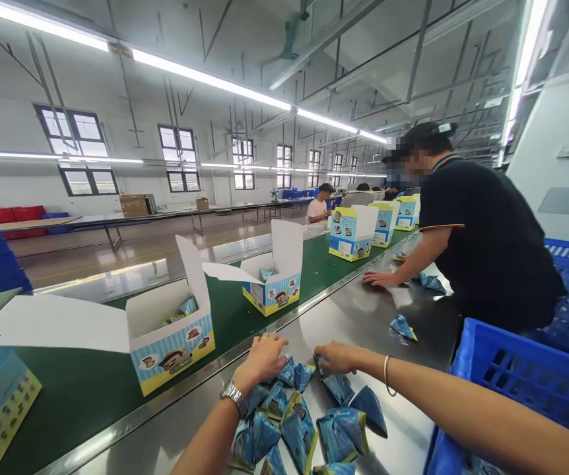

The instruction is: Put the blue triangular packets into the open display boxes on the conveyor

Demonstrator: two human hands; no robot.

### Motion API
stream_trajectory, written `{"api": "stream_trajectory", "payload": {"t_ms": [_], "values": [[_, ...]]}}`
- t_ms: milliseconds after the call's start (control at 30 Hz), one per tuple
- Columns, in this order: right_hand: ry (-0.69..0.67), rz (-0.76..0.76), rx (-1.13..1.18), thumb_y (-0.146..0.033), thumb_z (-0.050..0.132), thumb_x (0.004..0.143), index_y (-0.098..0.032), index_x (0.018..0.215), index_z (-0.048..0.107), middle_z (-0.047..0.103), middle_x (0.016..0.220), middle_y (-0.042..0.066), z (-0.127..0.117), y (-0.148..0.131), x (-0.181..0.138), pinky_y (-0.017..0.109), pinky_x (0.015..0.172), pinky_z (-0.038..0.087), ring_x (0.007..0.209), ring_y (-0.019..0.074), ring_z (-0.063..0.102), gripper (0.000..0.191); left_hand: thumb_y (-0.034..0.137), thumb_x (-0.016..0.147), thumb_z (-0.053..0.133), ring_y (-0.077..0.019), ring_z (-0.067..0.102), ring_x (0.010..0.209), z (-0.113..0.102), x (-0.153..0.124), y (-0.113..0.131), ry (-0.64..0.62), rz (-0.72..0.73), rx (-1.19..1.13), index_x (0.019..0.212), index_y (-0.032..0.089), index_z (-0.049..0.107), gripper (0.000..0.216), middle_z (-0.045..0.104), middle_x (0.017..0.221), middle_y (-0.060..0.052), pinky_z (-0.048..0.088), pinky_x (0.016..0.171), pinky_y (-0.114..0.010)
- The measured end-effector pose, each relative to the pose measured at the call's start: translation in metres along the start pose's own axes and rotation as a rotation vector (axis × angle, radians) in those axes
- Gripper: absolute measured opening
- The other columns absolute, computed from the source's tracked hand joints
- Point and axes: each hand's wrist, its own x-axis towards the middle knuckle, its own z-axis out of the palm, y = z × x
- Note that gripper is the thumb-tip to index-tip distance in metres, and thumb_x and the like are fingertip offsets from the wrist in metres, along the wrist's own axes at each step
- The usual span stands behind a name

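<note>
My left hand [259, 359], with a wristwatch, rests palm down at the top of a heap of blue triangular foil packets [297, 429]. My right hand [336, 356], with a thin bangle on its wrist, has its fingertips on a packet's upper corner. Whether either hand grips a packet is hard to tell. The heap lies on a steel table [398, 432]. Just left of my hands, an open printed cardboard box [173, 349] stands on a green conveyor belt [66, 409], with several packets inside. A second open box [277, 293] stands farther along.
A co-worker's hand [378, 278] rests on the steel table near scattered packets. Blue plastic crates [522, 376] stand at the right, beside my right arm. More printed boxes [351, 232] line the belt. A raised metal rail [205, 353] divides belt from table.
</note>
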Motion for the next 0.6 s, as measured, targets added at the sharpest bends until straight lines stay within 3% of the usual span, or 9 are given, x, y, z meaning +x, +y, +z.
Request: {"api": "stream_trajectory", "payload": {"t_ms": [100, 200, 300, 433, 533, 600], "values": [[0.073, -0.024, 0.005, -0.028, 0.069, 0.104, -0.02, 0.143, 0.069, 0.077, 0.103, 0.006, 0.002, 0.004, 0.002, 0.042, 0.081, 0.067, 0.083, 0.0223, 0.077, 0.04, 0.041, 0.094, 0.079, -0.0455, 0.06, 0.145, 0.014, 0.01, 0.01, 0.015, 0.013, 0.058, 0.129, 0.013, 0.08, 0.045, 0.073, 0.145, -0.023, 0.045, 0.124, -0.062], [0.164, -0.036, 0.024, -0.031, 0.07, 0.107, -0.019, 0.144, 0.068, 0.076, 0.118, 0.009, -0.002, 0.006, 0.002, 0.05, 0.103, 0.061, 0.112, 0.0271, 0.074, 0.039, 0.027, 0.09, 0.079, -0.0451, 0.06, 0.145, 0.028, 0.017, 0.016, 0.044, 0.019, 0.089, 0.115, 0.014, 0.084, 0.028, 0.073, 0.143, -0.022, 0.042, 0.128, -0.062], [0.242, -0.036, 0.068, -0.038, 0.061, 0.113, -0.02, 0.143, 0.069, 0.075, 0.118, 0.009, -0.012, 0.01, 0.0, 0.05, 0.104, 0.059, 0.115, 0.0281, 0.072, 0.036, 0.018, 0.091, 0.073, -0.0405, 0.064, 0.142, 0.029, 0.02, 0.023, 0.107, 0.046, 0.077, 0.11, 0.017, 0.083, 0.022, 0.076, 0.138, -0.017, 0.044, 0.127, -0.057], [0.364, -0.024, 0.133, -0.04, 0.067, 0.108, -0.022, 0.142, 0.069, 0.072, 0.118, 0.013, -0.035, 0.016, -0.007, 0.048, 0.098, 0.056, 0.106, 0.0302, 0.071, 0.038, 0.013, 0.096, 0.066, -0.0396, 0.067, 0.137, -0.004, 0.002, 0.031, 0.261, 0.036, 0.024, 0.12, 0.014, 0.078, 0.027, 0.075, 0.142, -0.018, 0.049, 0.125, -0.058], [0.508, -0.053, 0.179, -0.043, 0.072, 0.103, -0.023, 0.144, 0.065, 0.069, 0.118, 0.013, -0.06, 0.015, -0.027, 0.046, 0.098, 0.055, 0.104, 0.0295, 0.068, 0.046, 0.02, 0.11, 0.049, -0.0299, 0.068, 0.139, -0.039, -0.048, 0.032, 0.573, 0.061, -0.119, 0.137, 0.02, 0.068, 0.032, 0.071, 0.15, -0.013, 0.056, 0.121, -0.048], [0.63, -0.109, 0.209, -0.044, 0.07, 0.104, -0.023, 0.148, 0.058, 0.067, 0.121, 0.011, -0.076, 0.006, -0.055, 0.042, 0.1, 0.055, 0.105, 0.0265, 0.066, 0.05, 0.036, 0.111, 0.06, -0.0302, 0.074, 0.13, -0.058, -0.094, 0.032, 1.099, 0.14, -0.373, 0.135, 0.03, 0.069, 0.026, 0.074, 0.148, -0.008, 0.066, 0.107, -0.045]]}}
